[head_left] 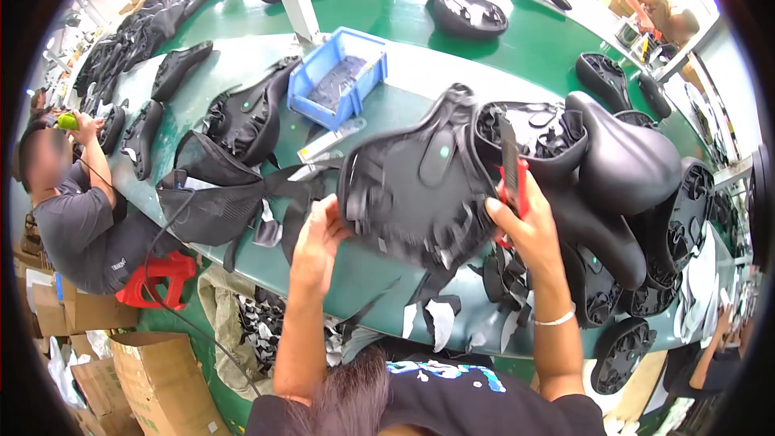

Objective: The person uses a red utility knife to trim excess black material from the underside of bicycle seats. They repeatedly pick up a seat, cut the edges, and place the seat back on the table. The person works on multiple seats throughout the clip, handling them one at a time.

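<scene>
A black bicycle saddle (412, 178) is tilted up over the bench with its underside toward me, its lower edge smeared by motion. My left hand (320, 234) grips its lower left edge, thumb and fingers closed at the rim. My right hand (525, 222) is wrapped round a red-handled utility knife (517, 186) whose dark blade points up and away. The right thumb lies against the saddle's right edge. Just beyond the knife sits another upturned saddle (537, 133), and a smooth black saddle (626, 161) rests right side up on the pile to the right.
A blue bin (339, 77) with dark bits stands behind the saddle. Left of it lie a black mesh bag (211, 198) and more saddles. Scraps (440, 319) lie along the green bench's near edge. A person (81, 202) works at far left; cardboard boxes (165, 383) stand below.
</scene>
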Demonstrator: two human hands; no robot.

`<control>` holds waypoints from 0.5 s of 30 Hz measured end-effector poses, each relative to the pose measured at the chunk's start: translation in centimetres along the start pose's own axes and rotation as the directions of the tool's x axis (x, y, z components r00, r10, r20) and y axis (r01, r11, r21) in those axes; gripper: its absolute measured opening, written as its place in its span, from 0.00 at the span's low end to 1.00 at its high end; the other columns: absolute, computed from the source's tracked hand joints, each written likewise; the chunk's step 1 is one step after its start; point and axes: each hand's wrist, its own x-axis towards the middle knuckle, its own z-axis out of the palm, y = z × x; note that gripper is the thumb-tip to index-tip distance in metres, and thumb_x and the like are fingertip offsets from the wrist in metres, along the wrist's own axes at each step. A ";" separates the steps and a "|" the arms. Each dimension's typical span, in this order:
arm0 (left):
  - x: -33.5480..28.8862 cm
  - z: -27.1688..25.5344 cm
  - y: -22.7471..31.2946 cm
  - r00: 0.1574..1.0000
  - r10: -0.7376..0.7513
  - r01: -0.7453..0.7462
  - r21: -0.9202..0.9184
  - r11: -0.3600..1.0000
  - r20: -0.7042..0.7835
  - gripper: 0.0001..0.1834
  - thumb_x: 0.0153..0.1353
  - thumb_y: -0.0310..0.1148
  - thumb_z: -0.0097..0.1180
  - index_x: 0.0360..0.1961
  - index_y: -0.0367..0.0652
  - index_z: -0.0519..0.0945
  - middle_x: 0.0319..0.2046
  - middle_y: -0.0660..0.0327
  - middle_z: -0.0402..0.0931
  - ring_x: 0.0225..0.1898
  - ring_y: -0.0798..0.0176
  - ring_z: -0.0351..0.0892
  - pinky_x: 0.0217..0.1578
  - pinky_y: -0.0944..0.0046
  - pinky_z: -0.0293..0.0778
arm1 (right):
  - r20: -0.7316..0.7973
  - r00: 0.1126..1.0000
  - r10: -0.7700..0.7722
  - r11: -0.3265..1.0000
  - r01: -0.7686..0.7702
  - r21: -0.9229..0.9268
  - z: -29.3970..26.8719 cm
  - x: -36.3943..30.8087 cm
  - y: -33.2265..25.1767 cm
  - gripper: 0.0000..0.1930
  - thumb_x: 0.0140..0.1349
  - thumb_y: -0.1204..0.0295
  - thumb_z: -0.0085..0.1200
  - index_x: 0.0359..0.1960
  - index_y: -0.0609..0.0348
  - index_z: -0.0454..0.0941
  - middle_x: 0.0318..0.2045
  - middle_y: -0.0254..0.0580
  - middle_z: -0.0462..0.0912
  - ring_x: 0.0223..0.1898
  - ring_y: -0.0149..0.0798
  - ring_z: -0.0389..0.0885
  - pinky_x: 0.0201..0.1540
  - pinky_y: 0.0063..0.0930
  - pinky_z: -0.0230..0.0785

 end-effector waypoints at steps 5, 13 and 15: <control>1.4 4.6 -0.4 0.882 -0.352 0.267 0.285 0.921 0.313 0.34 0.56 0.41 0.62 0.59 0.34 0.65 0.51 0.57 0.71 0.50 0.67 0.71 0.53 0.65 0.68 | 0.241 0.965 -0.102 0.956 0.162 -0.245 -0.9 -4.5 0.5 0.20 0.54 0.73 0.63 0.46 0.61 0.69 0.36 0.40 0.81 0.28 0.27 0.77 0.36 0.24 0.70; 3.1 7.6 2.2 0.914 -0.326 0.176 0.489 0.855 0.241 0.30 0.52 0.41 0.66 0.51 0.34 0.71 0.41 0.57 0.76 0.40 0.69 0.76 0.42 0.67 0.74 | 0.330 0.896 -0.298 0.613 0.445 -0.653 -5.2 -8.4 0.9 0.28 0.51 0.77 0.58 0.57 0.51 0.71 0.30 0.40 0.77 0.22 0.43 0.77 0.27 0.32 0.71; 3.8 8.9 3.0 0.892 -0.379 0.162 0.610 0.776 0.246 0.29 0.51 0.41 0.66 0.49 0.34 0.72 0.39 0.57 0.77 0.39 0.68 0.76 0.41 0.67 0.74 | 0.492 0.814 -0.309 0.396 0.581 -0.711 -5.7 -7.5 0.5 0.29 0.51 0.76 0.57 0.58 0.45 0.71 0.26 0.38 0.74 0.20 0.43 0.75 0.25 0.34 0.70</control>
